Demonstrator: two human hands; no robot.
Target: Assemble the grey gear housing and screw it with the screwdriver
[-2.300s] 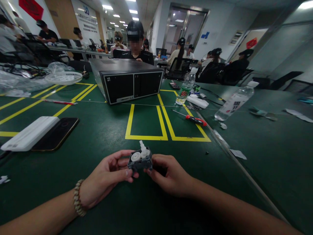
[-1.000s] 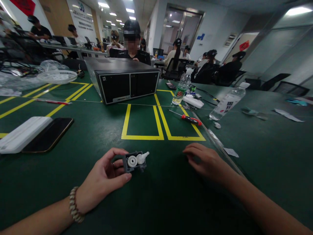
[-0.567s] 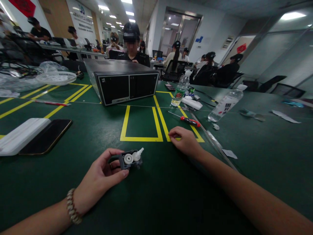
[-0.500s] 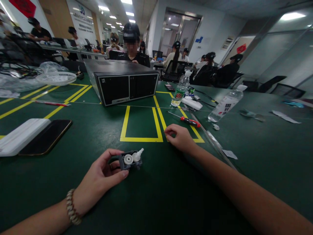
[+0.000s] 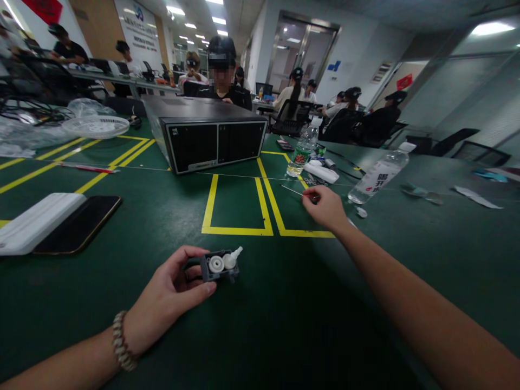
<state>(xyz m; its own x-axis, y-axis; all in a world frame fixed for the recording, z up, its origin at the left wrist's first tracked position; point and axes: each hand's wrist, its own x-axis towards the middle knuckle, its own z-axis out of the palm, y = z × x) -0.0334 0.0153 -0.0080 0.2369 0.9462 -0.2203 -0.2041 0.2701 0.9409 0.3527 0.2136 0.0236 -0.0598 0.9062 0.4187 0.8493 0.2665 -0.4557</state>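
Between the thumb and fingers of my left hand (image 5: 168, 292) is a small grey gearbox (image 5: 207, 269), tilted so its open side faces me. Inside it sit white plastic gears (image 5: 216, 264), and a white shaft piece (image 5: 234, 256) sticks out at the upper right. Over at the right, my right hand (image 5: 328, 207) has its fingers closed around the handle of a screwdriver (image 5: 290, 189). The thin metal shank points left along the table, while most of the handle is hidden by the hand.
A black computer case (image 5: 195, 143) stands at the back, with a person behind it. Two water bottles (image 5: 303, 151) (image 5: 376, 176) are beyond my right hand. At left lie a phone (image 5: 83, 225) and a white box (image 5: 43, 219). Yellow tape (image 5: 238, 231) marks the green table.
My right hand has moved right and away from me, from bare table onto the screwdriver, closing on its handle. My left hand keeps holding the gearbox in much the same place.
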